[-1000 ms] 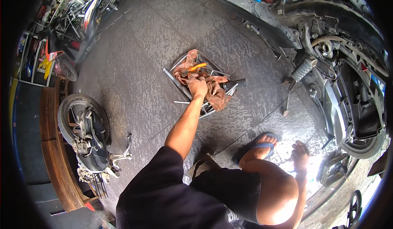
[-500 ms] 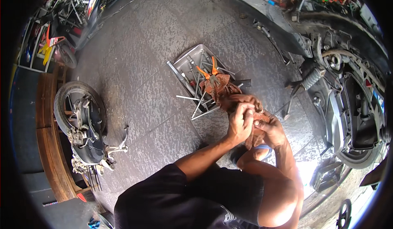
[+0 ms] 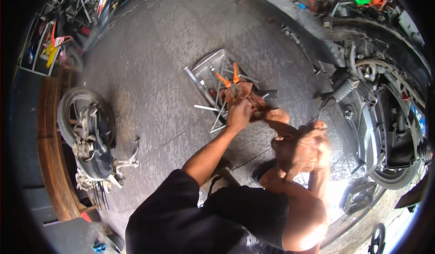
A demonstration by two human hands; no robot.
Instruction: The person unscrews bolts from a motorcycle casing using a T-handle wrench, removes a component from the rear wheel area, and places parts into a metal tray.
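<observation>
Left hand (image 3: 239, 112): upon the brown rag (image 3: 285, 150); finger closing, I cannot tell.
Right hand (image 3: 314, 146): blurred, gripping the rag.
Rag place: from frame centre toward right of centre, partly over the grey tray (image 3: 220, 59).

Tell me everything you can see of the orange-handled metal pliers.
The orange-handled metal pliers have a grey head and two plastic-looking handles, spread apart and pointing away from the person. Their head appears to rest on the crumpled reddish-brown cloth over the grey metal tray, near the left hand; contact is unclear.
</observation>
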